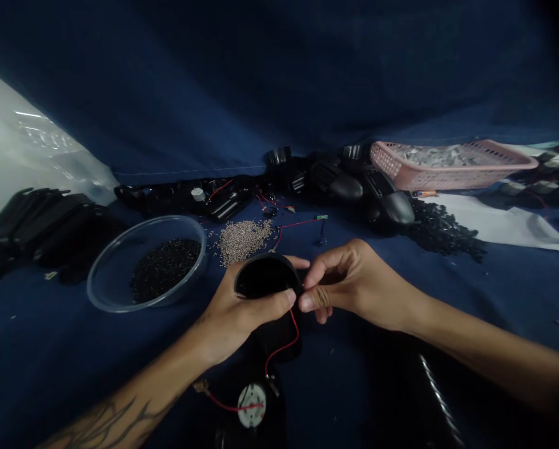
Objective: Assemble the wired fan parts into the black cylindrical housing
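My left hand (242, 312) is wrapped round a black rounded plastic housing (266, 274), its dark hollow facing me and the thumb along the near rim. At the right edge of that rim, my right hand (339, 284) is closed in a pinch; whatever lies between thumb and finger is too small to tell. A red wire (295, 330) runs down from beneath my left thumb. Below, a small motor with a white round end (252, 405) sits in a dark casing, with another red wire across it.
Left stands a clear plastic bowl (99, 284) of small black pieces. Beyond my hands are a pile of small metal screws (244, 240) and a little green circuit board (322, 217) on wires. Black casings (339, 181), black parts (442, 231) and a pink basket (447, 178) stand farther right.
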Tool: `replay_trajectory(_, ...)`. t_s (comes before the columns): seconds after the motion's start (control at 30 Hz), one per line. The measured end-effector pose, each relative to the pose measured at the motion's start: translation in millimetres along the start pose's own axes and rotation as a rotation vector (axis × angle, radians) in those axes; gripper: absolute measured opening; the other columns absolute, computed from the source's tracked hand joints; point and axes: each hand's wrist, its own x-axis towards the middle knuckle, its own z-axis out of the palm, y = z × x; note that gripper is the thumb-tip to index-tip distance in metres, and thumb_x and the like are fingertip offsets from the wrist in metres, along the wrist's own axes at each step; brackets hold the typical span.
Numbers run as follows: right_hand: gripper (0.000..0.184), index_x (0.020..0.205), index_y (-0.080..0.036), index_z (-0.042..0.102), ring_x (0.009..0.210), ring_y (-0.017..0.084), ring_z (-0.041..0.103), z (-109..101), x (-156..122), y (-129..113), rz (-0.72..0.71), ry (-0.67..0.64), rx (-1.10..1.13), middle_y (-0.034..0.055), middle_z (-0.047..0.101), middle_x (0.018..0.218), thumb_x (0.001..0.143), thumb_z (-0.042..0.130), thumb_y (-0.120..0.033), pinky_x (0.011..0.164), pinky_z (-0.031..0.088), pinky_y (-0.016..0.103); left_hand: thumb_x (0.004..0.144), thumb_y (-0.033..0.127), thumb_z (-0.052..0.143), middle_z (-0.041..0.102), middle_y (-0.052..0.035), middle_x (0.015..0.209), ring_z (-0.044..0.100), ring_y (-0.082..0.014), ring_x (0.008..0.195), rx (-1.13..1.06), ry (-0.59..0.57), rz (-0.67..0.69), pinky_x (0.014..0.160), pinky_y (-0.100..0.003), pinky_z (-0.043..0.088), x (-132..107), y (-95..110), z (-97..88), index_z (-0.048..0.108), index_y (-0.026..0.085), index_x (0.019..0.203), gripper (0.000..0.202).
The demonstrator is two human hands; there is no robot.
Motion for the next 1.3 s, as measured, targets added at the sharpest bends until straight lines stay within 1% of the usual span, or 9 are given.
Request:
replay_trajectory(0.17, 0.029, 0.074, -0.008, 0.070, 0.054, 0.012, 0.065, 1, -1, -1, 0.011, -0.033, 0.002, 0.0046, 0.066, 0.061, 0.066, 0.092, -0.024, 0.049, 0.049, 0.014, 0.088, 0.026, 0.073, 0.073, -0.0023, 0.102, 0.069, -0.0174, 0.098, -0.036, -0.082, 0.048, 0.086, -0.028, 0.052, 0, 1, -0.2, 0.072, 0.025, 0.116, 0.028)
replay_trajectory(0.43, 0.026, 0.074, -0.008, 0.072, 0.054, 0.011, 0.066, 0, 2, -5, 0.044, -0.104, 0.028, 0.0044, 0.067, 0.063, 0.067, 0.092, -0.023, 0.052, 0.053, 0.015, 0.087, 0.029, 0.073, 0.072, -0.0052, 0.108, 0.067, -0.0204, 0.101, -0.042, -0.143, -0.054, 0.084, -0.032, 0.052, -1, -6, -7.5, 0.070, 0.025, 0.120, 0.033)
replay_trajectory(0.57, 0.023, 0.074, -0.008, 0.071, 0.055, 0.011, 0.066, 0, 1, -6, 0.032, -0.121, 0.033, 0.0040, 0.067, 0.065, 0.070, 0.090, -0.020, 0.052, 0.054, 0.015, 0.087, 0.026, 0.072, 0.073, -0.0048, 0.104, 0.068, -0.0210, 0.102, -0.094, -0.127, -0.061, 0.084, -0.031, 0.052, 1, -8, -6.8, 0.071, 0.023, 0.112, 0.025)
replay_trajectory(0.73, 0.021, 0.082, -0.008, 0.072, 0.058, 0.010, 0.066, 0, 0, -7, -0.004, -0.107, -0.008, 0.0056, 0.071, 0.076, 0.076, 0.086, -0.023, 0.054, 0.054, 0.015, 0.086, 0.026, 0.072, 0.071, -0.0027, 0.091, 0.069, -0.0192, 0.090, -0.186, -0.051, -0.066, 0.080, -0.030, 0.053, 2, -9, -3.1, 0.070, 0.020, 0.100, 0.016)
replay_trajectory(0.87, 0.022, 0.084, -0.009, 0.072, 0.059, 0.009, 0.065, 0, 0, -5, -0.011, -0.092, -0.046, 0.0047, 0.070, 0.077, 0.078, 0.085, -0.025, 0.054, 0.053, 0.015, 0.086, 0.023, 0.071, 0.071, -0.0008, 0.087, 0.069, -0.0159, 0.082, -0.194, -0.045, -0.035, 0.080, -0.029, 0.053, 2, -7, -0.2, 0.071, 0.020, 0.102, 0.016)
replay_trajectory(1.0, 0.024, 0.083, -0.009, 0.071, 0.059, 0.010, 0.064, 0, 1, -3, -0.015, -0.084, -0.054, 0.0048, 0.070, 0.077, 0.077, 0.086, -0.027, 0.055, 0.053, 0.016, 0.087, 0.021, 0.070, 0.072, -0.0009, 0.090, 0.070, -0.0163, 0.087, -0.183, -0.073, 0.012, 0.081, -0.029, 0.054, 2, -6, -0.3, 0.072, 0.021, 0.107, 0.020)
replay_trajectory(1.1, 0.025, 0.080, -0.008, 0.070, 0.058, 0.009, 0.063, 0, 2, -3, -0.012, -0.086, -0.060, 0.0046, 0.069, 0.075, 0.077, 0.086, -0.028, 0.055, 0.053, 0.017, 0.087, 0.023, 0.071, 0.072, -0.0014, 0.091, 0.069, -0.0168, 0.090, -0.182, -0.082, 0.002, 0.080, -0.028, 0.053, 3, -6, -1.5, 0.072, 0.021, 0.104, 0.017)
replay_trajectory(1.2, 0.026, 0.083, -0.009, 0.068, 0.059, 0.010, 0.063, 0, 2, -3, -0.014, -0.086, -0.104, 0.0042, 0.068, 0.077, 0.080, 0.084, -0.030, 0.054, 0.052, 0.018, 0.086, 0.024, 0.071, 0.071, -0.0014, 0.089, 0.069, -0.0169, 0.088, -0.193, -0.033, -0.036, 0.080, -0.028, 0.054, 2, -6, 0.1, 0.071, 0.020, 0.099, 0.013)
replay_trajectory(1.3, 0.024, 0.091, -0.012, 0.065, 0.063, 0.011, 0.064, 3, -1, -4, -0.062, -0.052, -0.219, 0.0026, 0.067, 0.080, 0.087, 0.076, -0.033, 0.057, 0.052, 0.021, 0.085, 0.023, 0.072, 0.072, -0.0010, 0.089, 0.068, -0.0160, 0.087, -0.174, 0.134, -0.051, 0.081, -0.027, 0.054, 1, -6, 5.9, 0.072, 0.020, 0.098, 0.014)
